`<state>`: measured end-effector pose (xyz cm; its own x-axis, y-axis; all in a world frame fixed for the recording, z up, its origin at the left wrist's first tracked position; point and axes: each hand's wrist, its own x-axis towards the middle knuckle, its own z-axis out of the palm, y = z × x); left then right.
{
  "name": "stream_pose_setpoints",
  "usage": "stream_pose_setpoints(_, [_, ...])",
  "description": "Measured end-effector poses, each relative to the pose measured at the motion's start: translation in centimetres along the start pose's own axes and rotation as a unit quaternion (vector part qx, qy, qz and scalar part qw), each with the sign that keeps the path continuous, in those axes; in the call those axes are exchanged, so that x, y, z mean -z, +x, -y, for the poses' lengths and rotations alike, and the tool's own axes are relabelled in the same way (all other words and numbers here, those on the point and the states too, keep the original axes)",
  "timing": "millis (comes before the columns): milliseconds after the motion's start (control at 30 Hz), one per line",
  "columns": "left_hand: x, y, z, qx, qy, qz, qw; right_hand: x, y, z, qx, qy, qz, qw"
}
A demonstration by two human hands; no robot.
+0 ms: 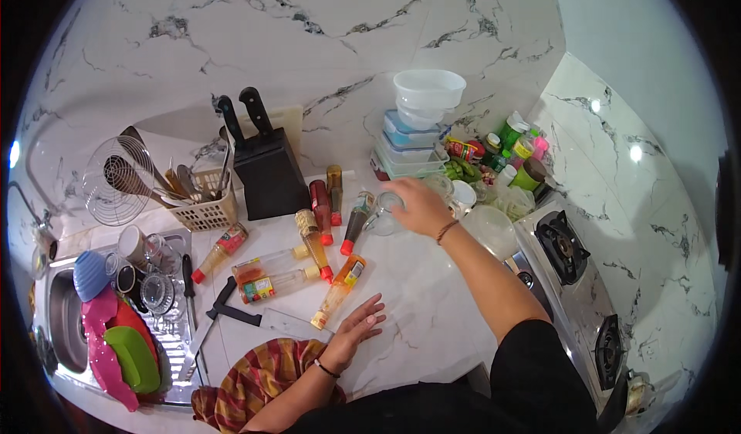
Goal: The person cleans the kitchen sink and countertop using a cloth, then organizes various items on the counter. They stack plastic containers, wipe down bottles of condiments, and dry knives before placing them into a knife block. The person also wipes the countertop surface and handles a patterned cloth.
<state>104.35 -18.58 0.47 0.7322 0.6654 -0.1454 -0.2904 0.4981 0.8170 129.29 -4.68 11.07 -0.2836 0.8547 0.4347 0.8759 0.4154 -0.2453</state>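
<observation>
My right hand [421,205] reaches over the counter with its fingers at the rim of a clear glass vessel [382,217], gripping it. My left hand [356,332] is held palm inward with fingers apart, near a bottle of orange sauce [340,289] lying on its side. Left of that bottle, two more clear bottles with yellow caps [272,283] lie flat. Farther back are a dark sauce bottle [356,225], a red sauce bottle [319,202] and an amber bottle [334,185]. A plaid cloth [272,370] lies beneath my left forearm.
Knives with black handles [223,312] lie left of the cloth. A knife block [269,173] and utensil basket [205,211] stand at the wall. Stacked plastic containers [411,138] and jars [463,193] crowd the back right, beside a gas stove [579,312]. Dishes fill the sink's drainboard [179,341].
</observation>
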Motion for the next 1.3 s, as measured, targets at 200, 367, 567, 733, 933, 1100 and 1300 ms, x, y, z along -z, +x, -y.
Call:
stream_pose_setpoints(200, [0.0, 0.0, -0.1, -0.002, 0.001, -0.002, 1.000, -4.1, -0.2, -0.6, -0.039, -0.135, 0.122, 0.982])
stream_pose_setpoints(367, [0.1, -0.1, -0.2, -0.001, 0.001, -0.003, 1.000, -3.7, 0.0, -0.4, -0.079, -0.074, 0.198, 0.974])
stream_pose_setpoints(567, [0.2, 0.1, 0.1, -0.002, -0.001, 0.002, 1.000, -2.8, -1.9, -1.8, -0.082, 0.014, 0.166, 0.983])
stream_pose_setpoints(733, [0.1, 0.1, 0.0, 0.000, 0.001, -0.001, 1.000, -1.3, -2.9, -1.1, -0.081, 0.009, 0.182, 0.980])
stream_pose_setpoints(933, [-0.3, -0.1, -0.4, 0.006, 0.002, -0.003, 1.000, -0.4, -4.0, -1.5, -0.097, 0.023, 0.196, 0.976])
stream_pose_setpoints(1100, [-0.3, 0.0, -0.3, 0.003, 0.005, -0.003, 1.000, 0.0, -4.5, -1.8, -0.087, 0.009, 0.207, 0.974])
stream_pose_setpoints(1300, [-0.2, 0.0, -0.2, 0.004, 0.006, -0.004, 1.000, 1.1, -5.1, -1.6, -0.068, -0.082, 0.228, 0.968])
